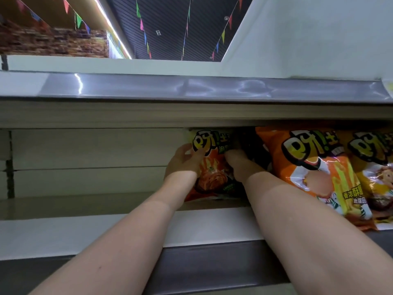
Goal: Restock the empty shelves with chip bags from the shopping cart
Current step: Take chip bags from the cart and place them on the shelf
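Observation:
An orange chip bag with a green and yellow top [212,167] stands upright deep on the white shelf [85,228]. My left hand [182,162] grips its left edge, fingers curled onto the front. My right hand [240,165] holds its right side, with the fingers hidden behind the bag. Right of it, a larger orange chip bag [314,173] leans forward over the shelf lip, and a yellow-orange bag [376,173] stands beside that at the frame's right edge. The shopping cart is out of view.
The shelf's left half shows bare white back panels [85,162]. Low above the bags runs an upper shelf with a shiny grey price rail [191,88]. A grey rail [212,265] edges the shelf front. Coloured pennants hang from the ceiling.

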`<state>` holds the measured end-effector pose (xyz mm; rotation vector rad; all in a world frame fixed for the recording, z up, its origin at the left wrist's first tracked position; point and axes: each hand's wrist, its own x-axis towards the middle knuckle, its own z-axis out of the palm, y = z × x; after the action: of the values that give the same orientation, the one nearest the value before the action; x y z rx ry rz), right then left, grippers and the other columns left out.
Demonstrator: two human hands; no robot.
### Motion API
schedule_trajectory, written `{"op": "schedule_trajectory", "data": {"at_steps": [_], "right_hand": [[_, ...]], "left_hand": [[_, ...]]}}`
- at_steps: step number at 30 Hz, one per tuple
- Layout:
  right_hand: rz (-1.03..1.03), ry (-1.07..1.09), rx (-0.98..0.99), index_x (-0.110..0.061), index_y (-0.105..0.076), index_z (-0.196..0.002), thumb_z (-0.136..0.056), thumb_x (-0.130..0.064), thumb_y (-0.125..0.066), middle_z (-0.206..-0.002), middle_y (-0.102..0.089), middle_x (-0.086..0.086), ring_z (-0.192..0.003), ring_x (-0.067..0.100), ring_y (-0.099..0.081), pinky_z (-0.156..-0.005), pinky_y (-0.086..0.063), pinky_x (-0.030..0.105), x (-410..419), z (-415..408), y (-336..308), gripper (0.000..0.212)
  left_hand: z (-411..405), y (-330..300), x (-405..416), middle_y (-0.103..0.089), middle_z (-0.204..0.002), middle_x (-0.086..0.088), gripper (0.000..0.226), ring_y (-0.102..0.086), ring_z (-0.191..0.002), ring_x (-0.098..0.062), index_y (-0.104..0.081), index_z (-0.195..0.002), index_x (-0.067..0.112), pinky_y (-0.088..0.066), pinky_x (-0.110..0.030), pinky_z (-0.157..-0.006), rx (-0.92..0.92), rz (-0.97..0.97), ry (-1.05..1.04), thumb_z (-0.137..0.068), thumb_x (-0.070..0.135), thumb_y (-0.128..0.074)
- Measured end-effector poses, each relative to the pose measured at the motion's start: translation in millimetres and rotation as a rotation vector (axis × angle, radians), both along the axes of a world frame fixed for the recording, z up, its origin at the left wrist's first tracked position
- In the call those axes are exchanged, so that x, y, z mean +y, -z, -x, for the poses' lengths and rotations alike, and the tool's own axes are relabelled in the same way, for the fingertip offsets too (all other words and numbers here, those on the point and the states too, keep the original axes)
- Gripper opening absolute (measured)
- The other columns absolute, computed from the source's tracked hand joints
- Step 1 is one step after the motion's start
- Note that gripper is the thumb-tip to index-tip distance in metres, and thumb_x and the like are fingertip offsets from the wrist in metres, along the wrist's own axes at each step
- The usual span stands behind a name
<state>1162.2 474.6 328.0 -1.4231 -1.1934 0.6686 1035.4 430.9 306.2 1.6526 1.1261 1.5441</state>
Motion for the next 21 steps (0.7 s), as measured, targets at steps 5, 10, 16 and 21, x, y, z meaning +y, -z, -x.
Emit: {"op": "schedule_trajectory", "data": {"at_steps": [5,10,16,21], "right_hand": [[-0.026,0.063,-0.046,0.008,-0.046,-0.130,-0.101,-0.008,-0.035,-0.116,-0.059,0.022,-0.082,0.026,-0.058,-0.067,-0.047,0.023,-3,-1,6,0.035],[-0.079,0.190,-0.276,0.005,-0.047,-0.131,-0.097,-0.009,-0.040,-0.133,-0.051,0.020,-0.123,0.033,-0.049,-0.096,-0.042,0.033,-20,9,2,0.037],[-0.139,0.089,-0.291,-0.004,-0.040,-0.139,-0.097,-0.014,-0.042,-0.138,-0.048,0.014,-0.126,0.031,-0.046,-0.095,-0.041,0.031,-47,34,5,0.042],[-0.132,-0.090,-0.280,-0.003,-0.044,-0.136,-0.097,-0.012,-0.043,-0.138,-0.047,0.016,-0.124,0.032,-0.047,-0.101,-0.042,0.036,-68,69,-3,0.039]], "left_hand": [[-2,2,3,-0.048,-0.140,0.000,0.047,-0.046,-0.124,-0.021,-0.041,-0.139,0.027,-0.031,-0.023,-0.089,0.028,-0.004,0.010,-0.095,0.039,-0.050],[0,3,0,-0.049,-0.139,-0.003,0.043,-0.049,-0.109,-0.016,-0.042,-0.138,0.026,-0.032,-0.020,-0.085,-0.012,-0.018,-0.027,-0.096,0.035,-0.049],[11,0,-10,-0.050,-0.133,-0.007,0.039,-0.051,-0.105,-0.021,-0.045,-0.136,0.017,-0.037,-0.022,-0.084,-0.122,-0.025,-0.080,-0.098,0.023,-0.048],[36,-4,-22,-0.050,-0.111,-0.003,0.032,-0.048,-0.087,-0.018,-0.047,-0.130,0.022,-0.038,-0.023,-0.076,-0.115,-0.008,-0.164,-0.098,0.021,-0.046]]}}
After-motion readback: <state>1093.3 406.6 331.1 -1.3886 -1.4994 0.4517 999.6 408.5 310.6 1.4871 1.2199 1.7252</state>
